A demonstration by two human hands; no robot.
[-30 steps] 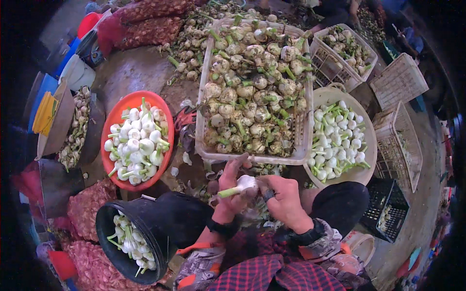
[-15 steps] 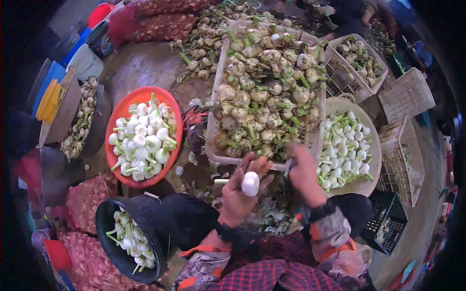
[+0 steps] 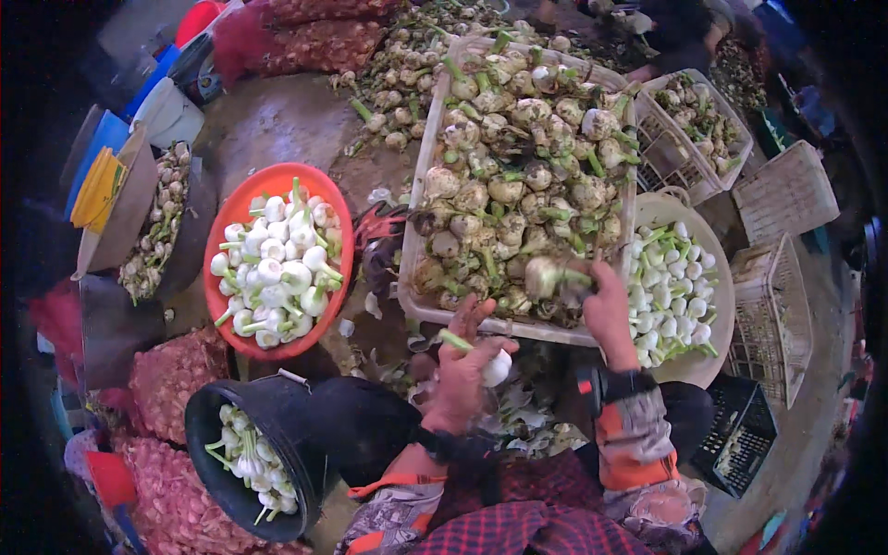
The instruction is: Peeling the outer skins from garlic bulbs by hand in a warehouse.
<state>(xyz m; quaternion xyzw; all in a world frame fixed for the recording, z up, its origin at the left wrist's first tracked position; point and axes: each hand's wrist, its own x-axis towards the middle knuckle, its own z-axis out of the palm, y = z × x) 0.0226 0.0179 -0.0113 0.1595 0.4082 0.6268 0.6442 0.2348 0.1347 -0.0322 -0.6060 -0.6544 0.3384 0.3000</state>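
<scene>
My left hand (image 3: pixel 457 381) is closed around a peeled white garlic bulb (image 3: pixel 498 369), whose cut green stem pokes out between thumb and fingers. At the near right corner of a crate, my right hand (image 3: pixel 609 314) grips a soil-stained garlic bulb (image 3: pixel 546 276) by its stem; this bulb is blurred by motion. The crate's pale plastic rim (image 3: pixel 418 199) surrounds a heap of unpeeled garlic (image 3: pixel 506 190) with short green stems. Loose white skins (image 3: pixel 527 412) lie below my hands, between my knees.
Left of the crate stands an orange basin (image 3: pixel 212 277) of clean white garlic; a beige basin (image 3: pixel 724 328) at right holds more. A black bucket (image 3: pixel 310 462) with bulbs sits by my left leg. Net sacks (image 3: pixel 180 499), baskets (image 3: pixel 768 314) and another person (image 3: pixel 680 37) are around.
My right hand has moved right and now holds a soiled garlic bulb from the crate. My left hand has turned, keeping the white bulb. The view has shifted slightly.
</scene>
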